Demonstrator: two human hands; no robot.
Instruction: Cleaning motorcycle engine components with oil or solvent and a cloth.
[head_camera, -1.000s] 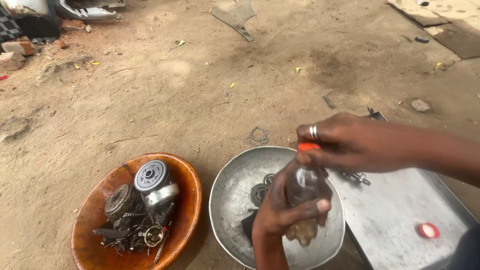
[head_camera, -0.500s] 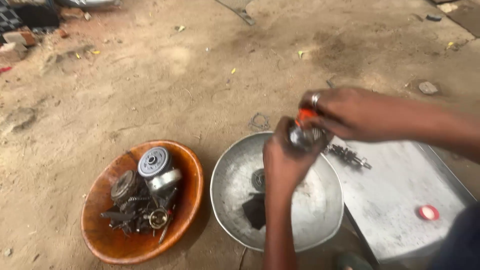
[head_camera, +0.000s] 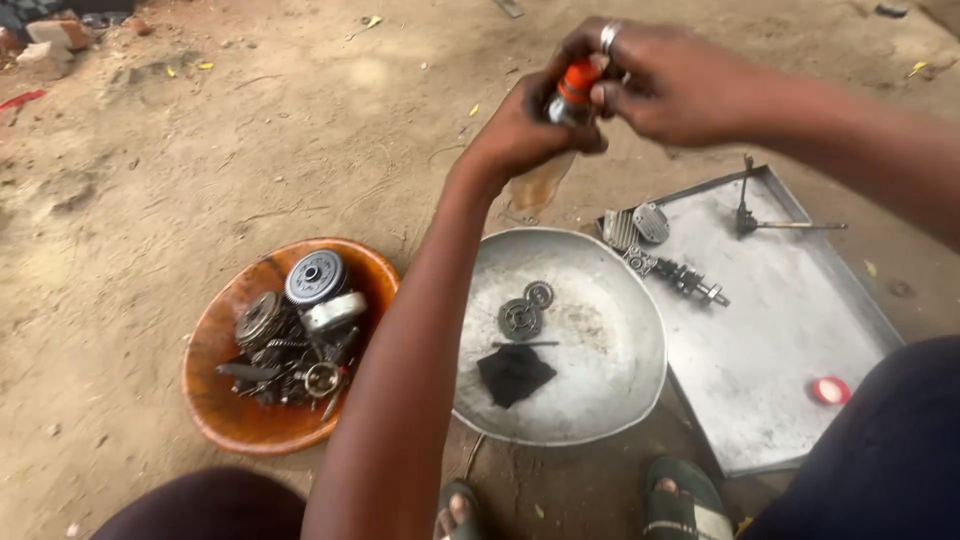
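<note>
Left hand (head_camera: 530, 130) clamped around small clear plastic bottle (head_camera: 545, 170), raised above round grey metal basin (head_camera: 600, 340). Right hand (head_camera: 670, 80) pinching bottle's orange cap (head_camera: 578, 80). Beside basin: brown bowl of engine parts (head_camera: 250, 420), flat metal tray (head_camera: 780, 330).

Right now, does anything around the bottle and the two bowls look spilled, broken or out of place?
Nothing looks spilled. One oddity: a small red cap lies alone on the metal tray, apart from the bottle held by the left hand, while the right hand grips its orange top.
</note>
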